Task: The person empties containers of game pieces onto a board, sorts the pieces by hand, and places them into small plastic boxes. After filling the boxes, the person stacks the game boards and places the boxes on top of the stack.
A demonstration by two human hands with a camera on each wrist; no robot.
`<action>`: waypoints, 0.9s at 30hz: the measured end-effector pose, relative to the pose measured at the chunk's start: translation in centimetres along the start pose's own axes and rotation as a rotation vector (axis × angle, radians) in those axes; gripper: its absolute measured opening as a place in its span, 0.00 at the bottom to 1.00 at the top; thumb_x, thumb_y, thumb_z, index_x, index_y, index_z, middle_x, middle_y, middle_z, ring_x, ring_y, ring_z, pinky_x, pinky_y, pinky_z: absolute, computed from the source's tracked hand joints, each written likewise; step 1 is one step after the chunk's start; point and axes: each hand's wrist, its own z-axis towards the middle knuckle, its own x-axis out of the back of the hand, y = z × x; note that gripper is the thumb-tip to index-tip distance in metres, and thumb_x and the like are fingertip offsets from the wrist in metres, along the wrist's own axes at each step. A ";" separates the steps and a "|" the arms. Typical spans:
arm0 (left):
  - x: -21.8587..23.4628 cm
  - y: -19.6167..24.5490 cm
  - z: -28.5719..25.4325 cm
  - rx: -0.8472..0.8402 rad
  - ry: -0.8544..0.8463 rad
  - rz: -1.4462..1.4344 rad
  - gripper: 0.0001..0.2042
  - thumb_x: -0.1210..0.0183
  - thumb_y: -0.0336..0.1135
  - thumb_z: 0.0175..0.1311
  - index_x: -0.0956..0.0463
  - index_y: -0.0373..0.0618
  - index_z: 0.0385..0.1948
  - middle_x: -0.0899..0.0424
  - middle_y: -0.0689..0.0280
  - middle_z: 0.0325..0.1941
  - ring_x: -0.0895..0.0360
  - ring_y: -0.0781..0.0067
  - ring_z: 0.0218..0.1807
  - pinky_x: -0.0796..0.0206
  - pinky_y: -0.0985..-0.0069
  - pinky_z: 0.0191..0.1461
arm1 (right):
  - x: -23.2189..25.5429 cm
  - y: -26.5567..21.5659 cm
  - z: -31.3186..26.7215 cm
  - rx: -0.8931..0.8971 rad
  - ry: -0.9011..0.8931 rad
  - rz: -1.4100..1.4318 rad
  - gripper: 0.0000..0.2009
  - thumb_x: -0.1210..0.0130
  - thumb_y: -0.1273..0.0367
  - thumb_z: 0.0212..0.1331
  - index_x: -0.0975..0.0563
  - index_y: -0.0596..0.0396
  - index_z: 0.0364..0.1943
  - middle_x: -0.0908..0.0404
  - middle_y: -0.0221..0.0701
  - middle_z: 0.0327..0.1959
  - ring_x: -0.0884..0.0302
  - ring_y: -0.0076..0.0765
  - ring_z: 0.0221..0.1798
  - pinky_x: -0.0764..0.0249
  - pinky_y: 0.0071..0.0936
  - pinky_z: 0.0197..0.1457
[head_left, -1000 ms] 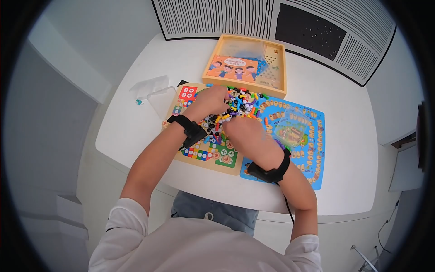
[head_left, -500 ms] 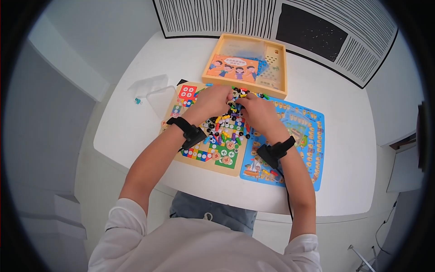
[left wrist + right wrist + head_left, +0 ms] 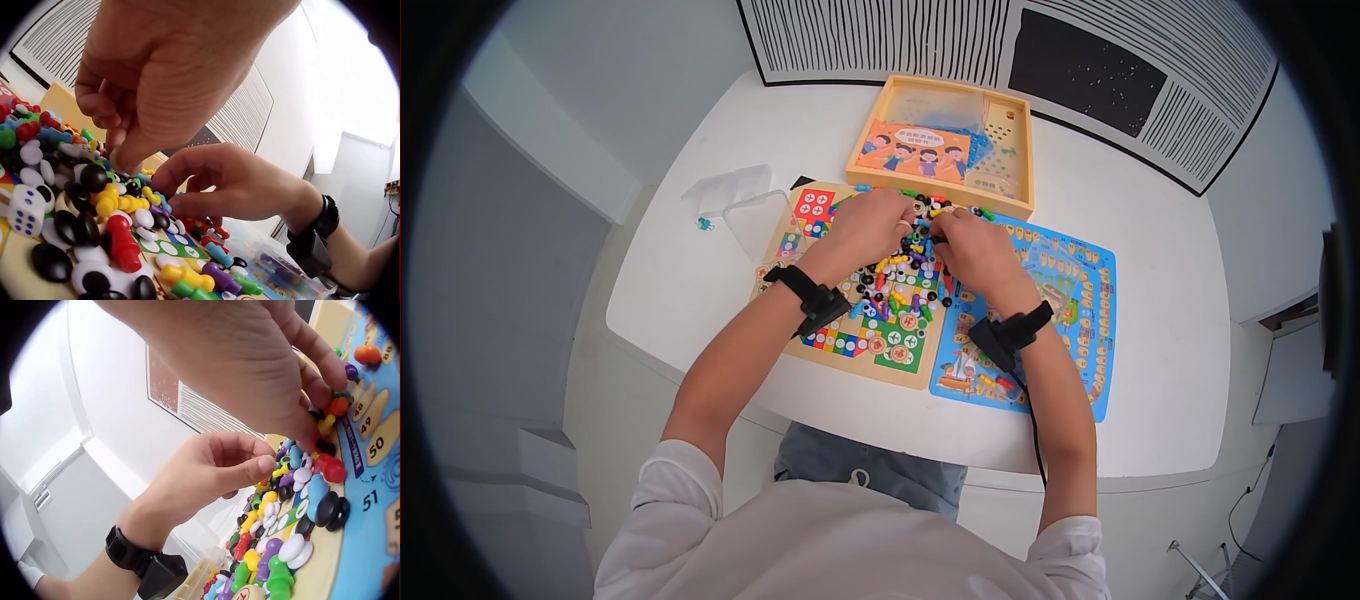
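A dense pile of coloured pegs and black and white round pieces (image 3: pixel 896 283) lies on the game board (image 3: pixel 815 343), spread between both hands. The left hand (image 3: pixel 868 232) is over the left side of the pile, its fingers curled and fingertips down among the pieces. From the right, the right hand (image 3: pixel 978 258) reaches in with bent fingers, its thumb right at a blue peg (image 3: pixel 164 203) in the left wrist view. The fingertips of the two hands are close together. Pieces and fingers hide part of each grasp, so I cannot tell what either holds. A white die (image 3: pixel 26 209) sits near the left hand.
A blue game board (image 3: pixel 1090 350) lies to the right, with a clear plastic box (image 3: pixel 1055 285) on it. Behind stands a wooden tray (image 3: pixel 1022 150) containing an orange booklet (image 3: pixel 910 150). Clear plastic containers (image 3: pixel 745 190) and a small teal item (image 3: pixel 705 224) are at the left.
The right hand has moved right and away from the body, uncovering pieces at the near side of the pile. The left hand stays nearly in place. Little differs since half a second ago.
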 end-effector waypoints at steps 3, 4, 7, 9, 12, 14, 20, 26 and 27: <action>0.2 0.2 -0.3 0.002 0.031 -0.013 0.06 0.36 0.36 0.68 0.17 0.46 0.40 0.12 0.62 0.36 0.14 0.54 0.43 0.24 0.56 0.44 | 0.5 -0.1 0.0 -0.039 -0.035 0.027 0.10 0.33 0.67 0.58 0.14 0.50 0.44 0.13 0.37 0.44 0.12 0.49 0.49 0.17 0.47 0.49; 0.2 0.3 -0.4 0.018 0.038 -0.030 0.06 0.37 0.36 0.69 0.17 0.45 0.39 0.12 0.62 0.36 0.14 0.53 0.43 0.24 0.55 0.44 | 0.7 -0.1 0.0 -0.039 -0.035 0.027 0.10 0.33 0.67 0.58 0.14 0.50 0.44 0.13 0.37 0.44 0.12 0.49 0.49 0.17 0.47 0.49; 0.0 0.8 -0.3 0.051 0.059 -0.054 0.06 0.39 0.35 0.69 0.16 0.46 0.40 0.11 0.59 0.37 0.14 0.51 0.44 0.24 0.54 0.45 | 0.8 0.0 0.1 -0.077 -0.068 0.050 0.10 0.32 0.66 0.57 0.13 0.49 0.43 0.12 0.37 0.43 0.12 0.48 0.50 0.17 0.47 0.49; -0.3 0.9 -0.2 -0.008 0.079 -0.052 0.07 0.40 0.34 0.69 0.16 0.45 0.41 0.11 0.58 0.38 0.14 0.50 0.45 0.24 0.53 0.46 | 0.7 0.2 0.2 -0.103 -0.106 0.055 0.11 0.31 0.65 0.57 0.14 0.48 0.44 0.12 0.37 0.43 0.13 0.48 0.49 0.17 0.47 0.49; -1.2 0.5 0.3 -0.088 0.105 -0.072 0.08 0.42 0.33 0.69 0.15 0.44 0.42 0.11 0.55 0.40 0.15 0.48 0.46 0.24 0.52 0.49 | 0.8 0.1 0.2 -0.127 -0.114 0.080 0.11 0.32 0.65 0.57 0.13 0.48 0.44 0.12 0.38 0.42 0.13 0.49 0.49 0.17 0.47 0.49; -1.2 0.7 0.3 -0.107 0.111 -0.093 0.09 0.42 0.32 0.69 0.15 0.43 0.43 0.11 0.54 0.40 0.15 0.47 0.47 0.24 0.52 0.50 | 0.9 0.2 0.1 -0.125 -0.112 0.116 0.10 0.33 0.65 0.58 0.13 0.48 0.43 0.13 0.38 0.42 0.13 0.50 0.48 0.17 0.47 0.49; 2.0 2.9 -4.6 -0.111 0.148 -0.189 0.12 0.44 0.26 0.69 0.13 0.42 0.49 0.10 0.51 0.44 0.15 0.45 0.46 0.23 0.55 0.51 | 0.2 0.6 0.1 -0.120 -0.020 0.128 0.08 0.36 0.66 0.62 0.12 0.49 0.42 0.14 0.40 0.41 0.14 0.53 0.49 0.18 0.49 0.52; 1.9 3.1 -14.9 -0.142 0.146 -0.192 0.17 0.44 0.17 0.66 0.14 0.41 0.52 0.10 0.54 0.51 0.15 0.48 0.52 0.22 0.59 0.56 | 0.9 -0.1 0.1 -0.124 0.059 0.063 0.07 0.37 0.66 0.65 0.11 0.49 0.42 0.13 0.39 0.42 0.13 0.52 0.46 0.17 0.48 0.50; 1.1 2.7 -16.1 -0.141 0.159 -0.184 0.17 0.43 0.17 0.65 0.14 0.41 0.52 0.10 0.55 0.52 0.15 0.50 0.54 0.22 0.60 0.58 | 1.1 -0.1 0.1 -0.104 0.092 0.052 0.07 0.37 0.65 0.65 0.11 0.49 0.41 0.13 0.39 0.42 0.13 0.52 0.44 0.17 0.47 0.49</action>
